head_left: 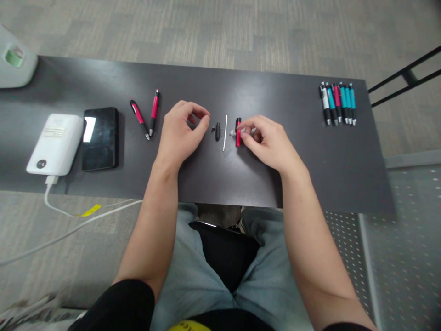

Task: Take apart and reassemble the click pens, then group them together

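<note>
A red pen barrel with a black clip [238, 138] lies on the dark table, and the thumb and index finger of my right hand [267, 140] close on its right side. Left of the barrel lie a thin silver refill [225, 133] and a black pen grip [217, 132]. Tiny pieces lie around them: a small dark part [212, 129], a spring-like bit [221, 131] and a pale piece [232, 133]. My left hand [182, 131] rests left of these parts, thumb and index tips brought together, with nothing visible between them.
Two red pens [154, 112] lie left of my left hand. Farther left are a black phone [99, 139] and a white power bank [55, 143] with a cable. Several white, teal and red pens [337, 103] form a row at the right. A pale object [17, 59] stands at the far-left corner.
</note>
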Motion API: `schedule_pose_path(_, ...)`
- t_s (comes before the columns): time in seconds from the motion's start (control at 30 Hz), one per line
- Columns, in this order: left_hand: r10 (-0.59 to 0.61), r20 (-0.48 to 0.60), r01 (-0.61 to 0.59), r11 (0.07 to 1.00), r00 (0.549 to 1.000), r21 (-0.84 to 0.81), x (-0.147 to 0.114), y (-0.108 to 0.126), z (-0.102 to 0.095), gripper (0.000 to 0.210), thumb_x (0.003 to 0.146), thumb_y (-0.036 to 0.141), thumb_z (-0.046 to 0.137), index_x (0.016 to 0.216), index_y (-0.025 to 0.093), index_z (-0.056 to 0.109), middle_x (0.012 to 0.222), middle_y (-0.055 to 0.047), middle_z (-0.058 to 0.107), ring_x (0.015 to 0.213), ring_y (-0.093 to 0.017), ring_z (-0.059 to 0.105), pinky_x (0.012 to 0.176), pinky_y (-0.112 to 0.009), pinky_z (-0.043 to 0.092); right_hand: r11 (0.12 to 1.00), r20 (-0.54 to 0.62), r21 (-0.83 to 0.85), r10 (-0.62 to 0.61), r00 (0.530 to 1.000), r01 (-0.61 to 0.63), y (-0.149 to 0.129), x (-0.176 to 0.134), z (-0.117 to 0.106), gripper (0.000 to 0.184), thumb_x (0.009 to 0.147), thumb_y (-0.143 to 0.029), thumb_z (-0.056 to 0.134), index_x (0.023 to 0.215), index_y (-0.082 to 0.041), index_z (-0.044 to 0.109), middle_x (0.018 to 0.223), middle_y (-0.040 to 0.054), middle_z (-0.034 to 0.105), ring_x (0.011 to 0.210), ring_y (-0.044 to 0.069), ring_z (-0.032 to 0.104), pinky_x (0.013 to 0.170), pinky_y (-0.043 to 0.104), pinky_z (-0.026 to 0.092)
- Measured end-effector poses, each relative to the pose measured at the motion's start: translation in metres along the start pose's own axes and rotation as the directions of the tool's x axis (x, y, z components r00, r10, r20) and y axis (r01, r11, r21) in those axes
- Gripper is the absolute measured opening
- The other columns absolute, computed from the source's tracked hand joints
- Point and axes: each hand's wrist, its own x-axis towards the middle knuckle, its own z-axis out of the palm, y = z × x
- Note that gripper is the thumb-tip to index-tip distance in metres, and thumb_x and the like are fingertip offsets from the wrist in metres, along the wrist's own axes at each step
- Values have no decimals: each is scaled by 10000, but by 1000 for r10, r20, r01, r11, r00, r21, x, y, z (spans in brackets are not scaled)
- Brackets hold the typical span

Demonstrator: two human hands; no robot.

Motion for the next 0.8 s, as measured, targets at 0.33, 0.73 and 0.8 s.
schedule_pose_path(0.33, -19, 48, 16, 999, 999, 48, -1, 1, -3, 52, 891, 211, 697, 929, 234, 724, 919, -16, 688, 795, -184, 619, 759, -337, 504, 994, -147, -108, -43, 988, 27, 38, -1, 1, 229, 955, -210, 568, 1124, -290, 702, 1005, 77, 673, 836, 285, 624, 851, 502, 530)
schedule_pose_path(0.73, 119, 167, -143, 980, 979, 139, -7, 23, 26, 241, 831, 198, 762, 1059, 271, 730, 1126, -53, 632, 1070, -286, 581, 1021, -488, 463, 979, 40, -166, -113, 993, 118, 19, -1, 1, 802, 792, -321, 800, 1519, -309, 461, 1582, 85, 474, 1116, 363, 639, 1051, 600, 469)
schedule_pose_path(0.8, 116, 174, -146, 975, 978, 169, -7, 21, 29, 232, 832, 226, 778, 1056, 274, 735, 1125, -56, 631, 1074, -298, 576, 1025, -506, 456, 973, 61, -196, -115, 991, 125, 21, 0, 2, 841, 772, -315, 803, 1535, -329, 449, 1567, 78, 503, 1148, 392, 626, 1043, 623, 456)
